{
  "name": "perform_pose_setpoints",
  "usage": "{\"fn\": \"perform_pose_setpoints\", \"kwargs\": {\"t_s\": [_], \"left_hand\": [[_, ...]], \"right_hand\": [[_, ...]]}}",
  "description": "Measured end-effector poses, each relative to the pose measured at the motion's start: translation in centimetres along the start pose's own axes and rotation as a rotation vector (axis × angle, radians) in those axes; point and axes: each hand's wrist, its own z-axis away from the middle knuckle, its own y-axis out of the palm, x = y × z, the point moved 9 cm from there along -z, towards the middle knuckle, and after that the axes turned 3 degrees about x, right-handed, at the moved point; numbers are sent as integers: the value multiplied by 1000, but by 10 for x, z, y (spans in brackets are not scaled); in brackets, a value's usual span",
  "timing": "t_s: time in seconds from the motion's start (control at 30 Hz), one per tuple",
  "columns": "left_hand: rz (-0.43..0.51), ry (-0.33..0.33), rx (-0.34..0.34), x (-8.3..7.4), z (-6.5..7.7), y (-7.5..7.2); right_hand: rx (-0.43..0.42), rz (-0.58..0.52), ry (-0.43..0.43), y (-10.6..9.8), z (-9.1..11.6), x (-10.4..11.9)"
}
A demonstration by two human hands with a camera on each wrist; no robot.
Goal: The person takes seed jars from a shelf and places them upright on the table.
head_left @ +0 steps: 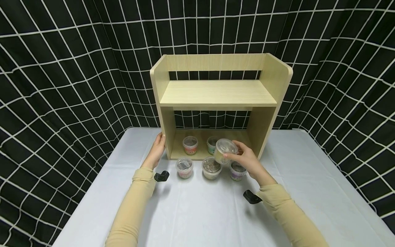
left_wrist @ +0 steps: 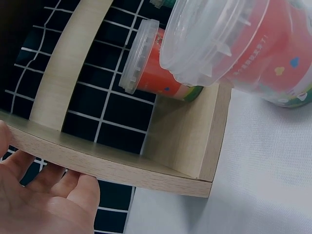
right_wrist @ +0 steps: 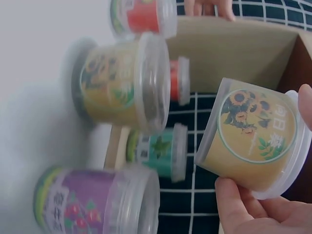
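My right hand [head_left: 245, 157] grips a clear-lidded tub [head_left: 220, 156] above the front of the lower shelf. In the right wrist view this sunflower tub [right_wrist: 253, 136] has a yellow label and is tilted, with fingers and thumb on its sides. My left hand [head_left: 156, 151] rests against the outer face of the shelf unit's left side panel [left_wrist: 112, 163]. A red tub [head_left: 190, 145] and a teal tub [head_left: 211, 144] stand on the unit's bottom board. In front of it, on the table, are a pink-red tub [head_left: 184, 168], another sunflower tub [head_left: 211, 168] and a purple tub [head_left: 237, 171].
The pale wooden shelf unit [head_left: 216, 93] has an upper board and an open back. It stands on a white-clothed table [head_left: 197, 212]. Black curtains with a white grid [head_left: 61, 85] hang behind and at both sides.
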Motion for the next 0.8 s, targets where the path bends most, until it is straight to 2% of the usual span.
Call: {"fn": "perform_pose_setpoints", "kwargs": {"t_s": [0.17, 0.5, 0.7, 0.8], "left_hand": [[6, -11, -11, 2, 0, 0], [22, -23, -12, 4, -2, 0], [14, -21, -15, 2, -2, -1], [30, -26, -16, 2, -2, -1]], "right_hand": [[14, -15, -14, 14, 7, 4], [69, -134, 8, 47, 17, 2], [114, -204, 10, 72, 30, 16], [121, -203, -13, 85, 31, 16]]}}
